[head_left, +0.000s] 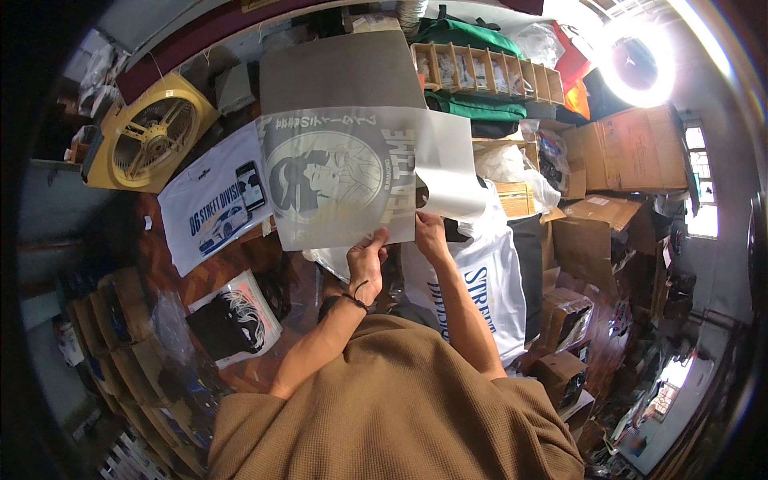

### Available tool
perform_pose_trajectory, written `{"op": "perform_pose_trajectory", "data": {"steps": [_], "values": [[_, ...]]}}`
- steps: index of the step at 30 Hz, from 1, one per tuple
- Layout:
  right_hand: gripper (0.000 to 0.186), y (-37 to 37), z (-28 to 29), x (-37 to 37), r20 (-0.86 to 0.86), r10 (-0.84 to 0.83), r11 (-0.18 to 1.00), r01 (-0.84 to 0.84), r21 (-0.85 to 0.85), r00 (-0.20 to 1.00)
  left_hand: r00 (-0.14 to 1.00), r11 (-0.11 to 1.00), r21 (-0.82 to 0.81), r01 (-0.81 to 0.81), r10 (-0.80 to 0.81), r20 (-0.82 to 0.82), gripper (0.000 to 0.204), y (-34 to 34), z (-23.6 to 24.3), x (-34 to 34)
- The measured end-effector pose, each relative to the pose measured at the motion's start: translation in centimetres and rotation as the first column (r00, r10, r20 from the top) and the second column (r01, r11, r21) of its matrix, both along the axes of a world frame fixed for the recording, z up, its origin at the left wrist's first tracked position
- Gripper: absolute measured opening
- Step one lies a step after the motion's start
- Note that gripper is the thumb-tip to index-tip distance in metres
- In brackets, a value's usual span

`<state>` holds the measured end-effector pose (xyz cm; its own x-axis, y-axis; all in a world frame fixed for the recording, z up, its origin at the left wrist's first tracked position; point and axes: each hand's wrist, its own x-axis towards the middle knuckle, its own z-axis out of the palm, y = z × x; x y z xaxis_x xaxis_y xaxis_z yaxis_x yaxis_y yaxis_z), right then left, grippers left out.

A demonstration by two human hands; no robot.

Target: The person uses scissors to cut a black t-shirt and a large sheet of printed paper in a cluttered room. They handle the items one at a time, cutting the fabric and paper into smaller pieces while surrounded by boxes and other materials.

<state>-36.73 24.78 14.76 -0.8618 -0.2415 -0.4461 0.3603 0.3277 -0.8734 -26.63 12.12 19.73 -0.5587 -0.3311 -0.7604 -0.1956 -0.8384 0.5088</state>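
Observation:
A translucent film sheet (328, 176) with a pale circular portrait print and lettering spans the centre, over the lower part of a dark grey board (336, 68). My left hand (368, 256), with a dark cord bracelet at the wrist, pinches the sheet’s lower edge. My right hand (432, 236) grips the same sheet farther right, where a pale, curled part (452, 192) hangs. A white T-shirt (216, 224) printed with a car lies to the left, a phone (249, 186) on it. Below my right hand is a white printed garment (488, 320).
A yellow fan (156, 140) stands upper left, a wooden compartment rack (488, 72) with green garments behind. A glowing ring light (660, 60) is upper right. Cardboard boxes (600, 240) line the right, more cartons (120, 336) the left. A dark printed stack (228, 320) sits lower left.

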Motion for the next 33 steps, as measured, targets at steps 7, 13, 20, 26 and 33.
{"op": "perform_pose_trajectory", "data": {"steps": [7,13,20,26,33], "values": [[0.036,0.0,1.2,-0.2,-0.078,0.037,0.999,-0.036,0.015,0.996,1.000,0.998,-0.051,0.022,-0.021,0.020,0.008,0.0,0.2,0.0],[0.037,0.4,1.8,-0.4,-0.020,0.047,0.995,-0.045,0.087,0.999,0.999,0.994,-0.102,0.035,-0.039,-0.030,0.010,0.2,0.6,-0.1],[0.041,-0.3,3.5,-0.4,-0.030,0.039,0.997,-0.036,0.069,0.999,0.999,0.993,-0.114,0.026,-0.030,-0.033,0.013,0.2,0.1,0.3],[0.042,-0.2,3.2,-0.6,0.011,0.006,0.998,-0.007,0.070,1.000,0.997,0.993,-0.098,0.068,-0.070,-0.013,0.016,-0.1,0.1,0.6],[0.044,-0.8,4.2,-0.9,-0.033,0.026,0.992,-0.022,0.126,0.999,0.999,0.993,-0.108,0.037,-0.041,-0.035,0.013,0.0,-0.1,1.0]]}}
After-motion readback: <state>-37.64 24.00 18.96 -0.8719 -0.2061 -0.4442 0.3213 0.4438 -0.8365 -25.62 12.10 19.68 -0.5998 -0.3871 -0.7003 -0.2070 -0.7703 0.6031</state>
